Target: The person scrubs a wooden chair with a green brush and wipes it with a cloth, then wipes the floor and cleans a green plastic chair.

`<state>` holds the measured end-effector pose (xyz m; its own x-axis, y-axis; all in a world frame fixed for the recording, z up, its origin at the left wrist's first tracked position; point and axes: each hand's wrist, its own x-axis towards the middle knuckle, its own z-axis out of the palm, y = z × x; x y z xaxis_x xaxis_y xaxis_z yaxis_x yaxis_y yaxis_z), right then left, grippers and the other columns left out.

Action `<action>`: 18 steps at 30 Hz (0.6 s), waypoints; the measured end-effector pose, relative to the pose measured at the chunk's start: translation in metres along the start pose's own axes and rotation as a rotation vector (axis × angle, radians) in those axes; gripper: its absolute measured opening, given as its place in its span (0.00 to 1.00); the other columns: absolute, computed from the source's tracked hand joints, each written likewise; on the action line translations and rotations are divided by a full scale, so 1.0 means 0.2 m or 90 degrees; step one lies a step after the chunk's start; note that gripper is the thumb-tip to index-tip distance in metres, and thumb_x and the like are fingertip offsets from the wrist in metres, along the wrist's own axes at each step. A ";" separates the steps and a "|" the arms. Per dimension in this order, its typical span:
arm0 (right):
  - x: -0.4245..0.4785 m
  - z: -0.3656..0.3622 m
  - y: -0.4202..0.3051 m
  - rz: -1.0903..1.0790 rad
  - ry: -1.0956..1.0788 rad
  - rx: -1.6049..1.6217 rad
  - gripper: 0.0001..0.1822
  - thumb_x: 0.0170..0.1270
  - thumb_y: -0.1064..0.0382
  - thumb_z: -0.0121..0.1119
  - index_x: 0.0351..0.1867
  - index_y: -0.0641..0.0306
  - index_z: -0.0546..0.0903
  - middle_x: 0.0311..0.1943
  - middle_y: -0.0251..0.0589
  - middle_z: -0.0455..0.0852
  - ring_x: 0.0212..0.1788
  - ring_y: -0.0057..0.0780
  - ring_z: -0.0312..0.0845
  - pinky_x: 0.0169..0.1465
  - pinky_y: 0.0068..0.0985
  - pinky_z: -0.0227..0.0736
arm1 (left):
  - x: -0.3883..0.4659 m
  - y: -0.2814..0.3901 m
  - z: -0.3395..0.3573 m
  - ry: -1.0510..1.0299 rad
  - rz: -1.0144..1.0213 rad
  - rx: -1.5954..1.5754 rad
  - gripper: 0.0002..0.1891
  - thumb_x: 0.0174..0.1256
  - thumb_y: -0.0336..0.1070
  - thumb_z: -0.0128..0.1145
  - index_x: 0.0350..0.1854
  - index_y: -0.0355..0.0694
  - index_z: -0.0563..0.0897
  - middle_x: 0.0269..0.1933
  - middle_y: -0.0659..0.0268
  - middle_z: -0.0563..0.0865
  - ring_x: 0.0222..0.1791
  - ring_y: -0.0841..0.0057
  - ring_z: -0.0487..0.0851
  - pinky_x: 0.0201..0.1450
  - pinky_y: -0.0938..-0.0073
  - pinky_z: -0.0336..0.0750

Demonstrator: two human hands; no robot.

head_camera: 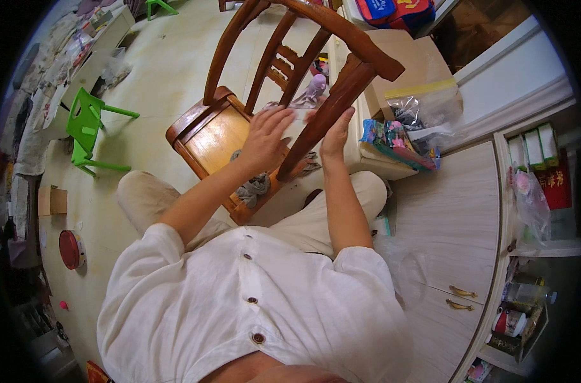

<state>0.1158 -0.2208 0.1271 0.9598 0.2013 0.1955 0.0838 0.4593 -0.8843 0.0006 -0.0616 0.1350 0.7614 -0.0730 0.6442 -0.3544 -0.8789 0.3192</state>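
Note:
A dark reddish wooden chair (214, 139) stands tilted in the view before me, between my knees. My left hand (266, 136) is over the seat near the back slats, its fingers spread and slightly blurred; what lies beneath them is hidden. My right hand (336, 134) is at the outer side of the thick back post (324, 122), fingers partly hidden behind it. A purple bottle or spray head (315, 86) shows behind the slats, beside a pale blurred item. Grey crumpled cloth (254, 189) lies on the seat's near edge.
A green child's chair (87, 127) stands on the floor at left, with a red-lidded round tub (70, 250) nearer me. On the right are a cardboard box (391, 55), a zip bag (424, 103), a colourful packet (395, 143) and a pale cabinet (443, 220).

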 end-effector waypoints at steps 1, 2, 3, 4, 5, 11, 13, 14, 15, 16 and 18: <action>0.00 -0.01 0.07 0.064 -0.059 0.085 0.42 0.80 0.29 0.26 0.61 0.67 0.75 0.51 0.41 0.86 0.48 0.29 0.83 0.54 0.28 0.76 | 0.08 0.04 -0.01 -0.012 0.033 0.002 0.33 0.64 0.31 0.65 0.73 0.44 0.73 0.74 0.63 0.73 0.76 0.60 0.67 0.78 0.52 0.59; 0.00 0.01 0.09 0.052 -0.049 0.072 0.42 0.81 0.29 0.24 0.68 0.64 0.72 0.57 0.42 0.84 0.55 0.32 0.82 0.61 0.30 0.75 | 0.15 0.05 0.00 0.003 0.051 0.007 0.33 0.64 0.31 0.66 0.73 0.45 0.73 0.74 0.64 0.73 0.76 0.61 0.67 0.78 0.52 0.59; -0.01 0.05 0.09 0.029 -0.021 0.057 0.41 0.81 0.30 0.24 0.68 0.64 0.72 0.58 0.42 0.83 0.57 0.32 0.81 0.63 0.30 0.74 | 0.21 0.05 0.01 0.019 0.067 0.013 0.33 0.63 0.32 0.66 0.73 0.45 0.73 0.74 0.65 0.73 0.76 0.62 0.67 0.78 0.53 0.58; -0.02 0.09 0.06 0.001 0.012 0.040 0.40 0.82 0.31 0.23 0.69 0.63 0.71 0.58 0.42 0.83 0.58 0.32 0.80 0.64 0.30 0.74 | 0.27 0.05 0.02 0.035 0.090 0.016 0.33 0.63 0.32 0.66 0.73 0.46 0.74 0.74 0.65 0.73 0.76 0.62 0.67 0.78 0.53 0.58; -0.02 0.12 0.04 -0.026 0.045 0.023 0.39 0.82 0.32 0.23 0.69 0.63 0.71 0.59 0.42 0.82 0.60 0.32 0.80 0.66 0.30 0.73 | 0.31 0.06 0.01 0.027 0.120 0.026 0.33 0.63 0.32 0.66 0.73 0.46 0.74 0.74 0.66 0.73 0.76 0.63 0.67 0.78 0.53 0.58; -0.02 0.08 0.05 -0.030 0.033 0.061 0.39 0.83 0.33 0.25 0.66 0.64 0.73 0.59 0.42 0.82 0.61 0.32 0.79 0.67 0.30 0.73 | 0.36 0.11 0.02 0.006 0.177 0.058 0.31 0.64 0.34 0.66 0.71 0.47 0.76 0.73 0.67 0.74 0.75 0.65 0.68 0.79 0.53 0.56; -0.03 0.07 0.04 -0.010 0.013 0.059 0.38 0.83 0.33 0.25 0.66 0.64 0.73 0.59 0.41 0.81 0.61 0.31 0.78 0.66 0.30 0.73 | 0.32 0.13 0.02 -0.003 0.154 0.049 0.30 0.64 0.35 0.66 0.71 0.47 0.76 0.72 0.66 0.75 0.75 0.64 0.68 0.79 0.53 0.57; -0.03 0.07 0.03 0.000 0.004 0.058 0.38 0.83 0.33 0.25 0.66 0.64 0.74 0.59 0.41 0.81 0.61 0.31 0.78 0.66 0.30 0.73 | 0.31 0.13 0.01 -0.008 0.143 0.044 0.30 0.65 0.36 0.66 0.71 0.47 0.76 0.71 0.65 0.75 0.74 0.64 0.69 0.79 0.53 0.57; -0.03 0.08 0.02 0.003 0.007 0.065 0.38 0.83 0.33 0.25 0.65 0.64 0.74 0.59 0.41 0.81 0.61 0.31 0.78 0.66 0.30 0.73 | 0.31 0.13 0.01 -0.003 0.142 0.032 0.30 0.65 0.36 0.66 0.71 0.46 0.76 0.70 0.65 0.76 0.74 0.63 0.69 0.79 0.52 0.57; -0.03 0.09 0.02 0.007 0.011 0.073 0.38 0.83 0.33 0.25 0.65 0.64 0.74 0.58 0.41 0.81 0.61 0.31 0.78 0.66 0.30 0.73 | 0.32 0.14 0.01 0.001 0.141 0.020 0.30 0.64 0.36 0.66 0.71 0.46 0.76 0.69 0.64 0.76 0.74 0.63 0.69 0.79 0.52 0.57; -0.03 0.10 0.01 0.007 0.011 0.080 0.38 0.83 0.33 0.25 0.66 0.63 0.73 0.60 0.41 0.80 0.63 0.31 0.77 0.67 0.29 0.72 | 0.36 0.14 0.01 0.013 0.145 0.008 0.29 0.64 0.36 0.66 0.69 0.46 0.77 0.68 0.64 0.77 0.73 0.62 0.70 0.78 0.52 0.58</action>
<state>0.1042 -0.2044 0.1321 0.9648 0.1928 0.1787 0.0406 0.5624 -0.8259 0.0459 -0.0930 0.1894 0.6511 -0.2606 0.7129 -0.5088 -0.8468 0.1552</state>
